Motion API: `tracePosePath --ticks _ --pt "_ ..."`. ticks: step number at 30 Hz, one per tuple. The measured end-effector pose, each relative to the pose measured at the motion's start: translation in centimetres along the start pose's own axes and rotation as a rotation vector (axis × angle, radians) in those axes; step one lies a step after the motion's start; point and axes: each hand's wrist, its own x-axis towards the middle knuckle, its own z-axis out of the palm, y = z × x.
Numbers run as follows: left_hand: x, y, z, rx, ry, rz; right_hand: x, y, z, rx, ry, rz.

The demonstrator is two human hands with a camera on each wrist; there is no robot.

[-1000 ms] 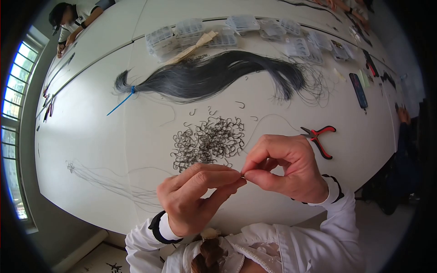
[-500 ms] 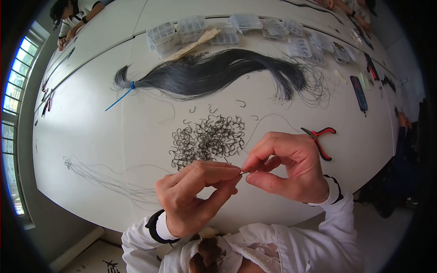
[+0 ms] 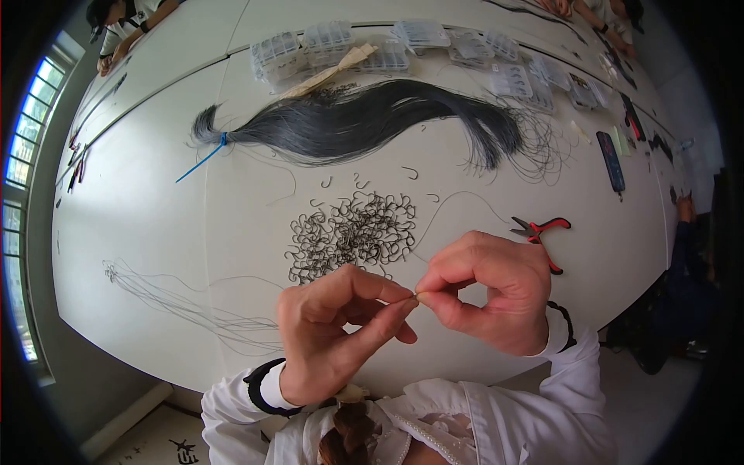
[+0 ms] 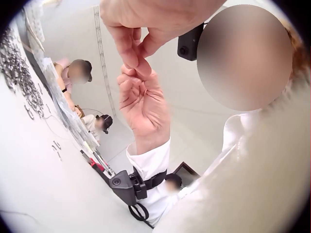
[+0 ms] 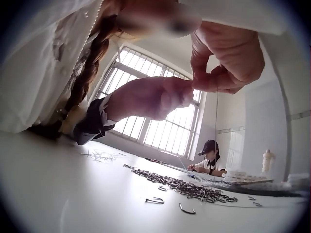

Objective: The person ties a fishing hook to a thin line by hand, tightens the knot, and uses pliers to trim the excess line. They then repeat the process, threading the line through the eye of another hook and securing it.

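Above the near table, my left hand (image 3: 329, 333) and right hand (image 3: 496, 291) meet fingertip to fingertip. The left thumb and index finger pinch a small fish hook, nearly all hidden by the fingertips. My right thumb and index finger pinch at the same spot. In the right wrist view a thin fishing line (image 5: 216, 119) hangs from the right fingers. Just beyond the hands lies a heap of dark fish hooks (image 3: 353, 236), with a few loose ones past it. Pliers (image 3: 546, 225) with red and black handles lie beyond the right hand.
Farther back lies a long bundle of dark grey line (image 3: 341, 128) with a blue tie (image 3: 223, 139). Clear plastic boxes (image 3: 511, 81) stand behind it. Thin lines with hooks (image 3: 186, 306) spread at left. A phone (image 3: 611, 164) lies at right. Other people sit across the tables.
The small dark piece showing between the fingertips half a second ago is now covered. Left-hand fingers have spread and shifted; the right hand stays pinched close by.
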Motion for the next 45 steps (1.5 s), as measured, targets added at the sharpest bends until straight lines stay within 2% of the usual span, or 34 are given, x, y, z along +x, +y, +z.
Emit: tracePosePath --ticks 4,7,9,10,12,16,21,24,28,33,36,40,42,45 --pt "0.0 0.1 0.1 -0.052 -0.002 -0.015 -0.1 0.0 0.2 -0.099 0.034 -0.080" --pt "0.2 0.5 0.2 0.035 0.005 -0.007 -0.1 0.1 0.2 -0.098 0.041 -0.100" --pt "0.2 0.6 0.1 0.236 -0.031 0.115 -0.1 0.0 0.2 -0.100 0.054 -0.096" --pt "0.2 0.6 0.0 0.235 -0.030 0.117 -0.1 0.0 0.1 -0.101 0.053 -0.097" --pt "0.3 0.2 -0.1 0.397 -0.030 0.286 -0.1 0.0 0.1 -0.106 0.037 -0.098" --pt "0.2 0.2 -0.2 0.348 0.002 0.261 0.0 0.0 0.1 -0.095 0.018 -0.094" --pt "0.1 0.5 -0.6 -0.024 -0.045 -0.044 0.0 0.0 0.1 -0.046 -0.011 -0.080" --pt "0.1 0.6 -0.7 -0.120 -0.043 -0.133 0.0 0.0 0.2 -0.057 -0.009 -0.075" --pt "0.2 0.3 -0.7 -0.104 -0.043 -0.087 0.0 -0.1 0.1 -0.050 -0.021 -0.069" --pt "0.4 0.7 0.0 -0.113 0.043 -0.028 0.1 -0.1 0.0 -0.012 0.013 -0.056" --pt "0.3 0.3 -0.4 0.048 -0.027 0.012 0.1 -0.1 -0.1 -0.047 0.004 -0.084" --pt "0.3 0.0 -0.6 0.022 0.000 0.025 -0.1 0.0 0.2 -0.072 0.020 -0.107" --pt "0.4 0.0 -0.7 0.018 0.023 0.083 -0.2 -0.2 0.4 0.025 0.055 0.036" --pt "0.3 0.2 -0.8 0.032 0.019 0.110 -0.1 -0.5 -0.2 0.052 0.030 0.087"
